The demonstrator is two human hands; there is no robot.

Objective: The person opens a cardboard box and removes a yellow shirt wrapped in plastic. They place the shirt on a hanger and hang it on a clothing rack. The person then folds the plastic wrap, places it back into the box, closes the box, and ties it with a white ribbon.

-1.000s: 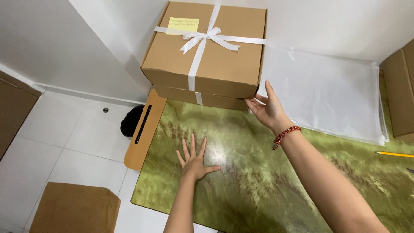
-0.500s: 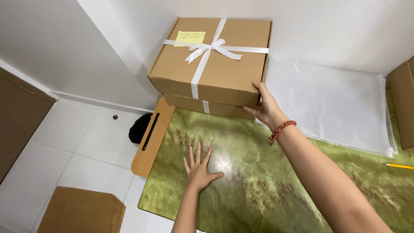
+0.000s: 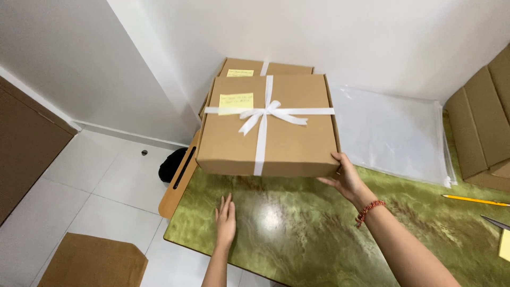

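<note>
So the right hand [image 3: 348, 178] was clamped on the lower right corner of the ribboned cardboard box [image 3: 268, 125], thumb on the side wall and fingers tucked underneath, holding it up off the green marbled table [image 3: 329, 234]. The box sat up and to the left of that hand, filling the middle of the frame, with its long side running roughly left to right and the white bow on top beside a yellow sticky note [image 3: 236, 101]. Right hand was clearly the one doing the work. The left hand [image 3: 226, 220] lay flat on the table lower down, fingers pressed together, gripping nothing, well apart from the box.

Directly behind, toward the top centre, a second similar box [image 3: 249, 67] peeked out against the wall, which looked like the main thing in the way. Clear plastic bags [image 3: 393, 133] lay to the right, flat cartons [image 3: 483, 122] at the far right edge, and a yellow pencil [image 3: 475, 200] below them.
</note>
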